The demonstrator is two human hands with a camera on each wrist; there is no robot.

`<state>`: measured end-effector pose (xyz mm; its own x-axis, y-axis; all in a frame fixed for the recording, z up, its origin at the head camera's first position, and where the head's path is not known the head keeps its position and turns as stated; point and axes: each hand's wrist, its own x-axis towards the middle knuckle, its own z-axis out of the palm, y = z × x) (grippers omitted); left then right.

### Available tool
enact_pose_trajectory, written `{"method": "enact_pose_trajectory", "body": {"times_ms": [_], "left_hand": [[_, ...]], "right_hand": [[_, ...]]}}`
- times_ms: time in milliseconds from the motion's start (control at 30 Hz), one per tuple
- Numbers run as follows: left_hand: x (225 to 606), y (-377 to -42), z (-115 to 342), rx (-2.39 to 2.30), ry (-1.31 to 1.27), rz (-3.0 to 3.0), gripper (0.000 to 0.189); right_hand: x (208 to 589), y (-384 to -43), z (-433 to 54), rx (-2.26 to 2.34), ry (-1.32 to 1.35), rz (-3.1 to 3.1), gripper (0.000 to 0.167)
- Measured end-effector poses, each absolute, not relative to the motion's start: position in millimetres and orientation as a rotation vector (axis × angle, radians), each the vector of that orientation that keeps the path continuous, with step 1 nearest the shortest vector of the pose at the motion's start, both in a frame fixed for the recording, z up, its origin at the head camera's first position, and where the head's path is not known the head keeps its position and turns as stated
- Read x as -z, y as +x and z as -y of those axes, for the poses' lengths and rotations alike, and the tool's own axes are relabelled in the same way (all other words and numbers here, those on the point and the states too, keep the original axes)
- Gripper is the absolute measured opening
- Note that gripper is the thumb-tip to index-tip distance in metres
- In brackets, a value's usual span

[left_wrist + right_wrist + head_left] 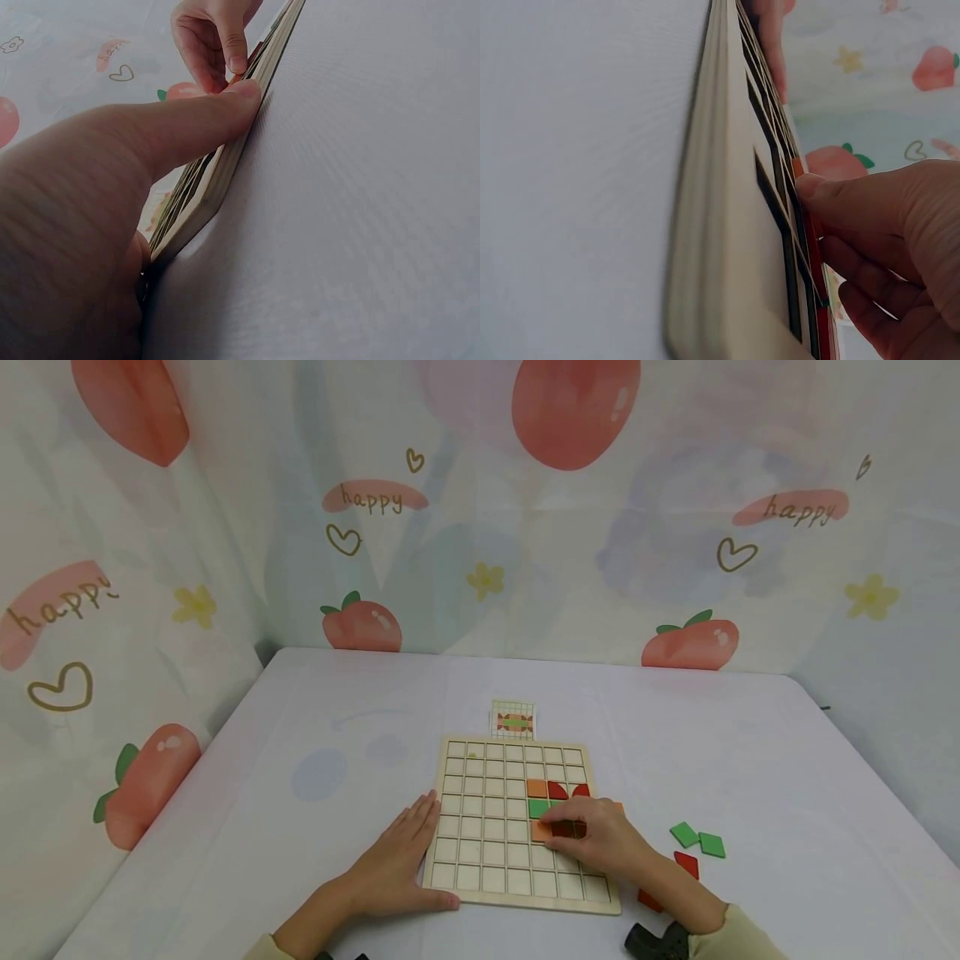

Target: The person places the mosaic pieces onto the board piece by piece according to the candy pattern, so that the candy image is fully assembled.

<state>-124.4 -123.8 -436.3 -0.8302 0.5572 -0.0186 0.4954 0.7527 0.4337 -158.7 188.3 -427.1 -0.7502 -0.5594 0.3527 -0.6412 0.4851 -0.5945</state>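
A wooden grid board lies on the white table. My left hand rests along its left side with straight fingers, the thumb on the front edge. Over the right half of the board, my right hand pinches an orange tile at a cell between thumb and index finger. Above that tile sit a green tile and another orange tile. Red rounded pieces occupy cells farther right. More red pieces under the right hand are partly hidden.
A small pattern card touches the board's far edge. Right of the board lie loose green tiles and red tiles, some partly behind the right forearm. A black device sits at the right wrist. Printed cloth surrounds the table.
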Motion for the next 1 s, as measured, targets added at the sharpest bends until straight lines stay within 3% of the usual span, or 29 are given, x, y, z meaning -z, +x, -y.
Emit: {"method": "enact_pose_trajectory", "body": {"times_ms": [1000], "left_hand": [[435.9, -124.3, 123.9, -0.611, 0.855, -2.809, 0.117]], "right_hand": [[424.5, -158.1, -187.1, -1.102, 1.072, 2.618, 0.024]]}}
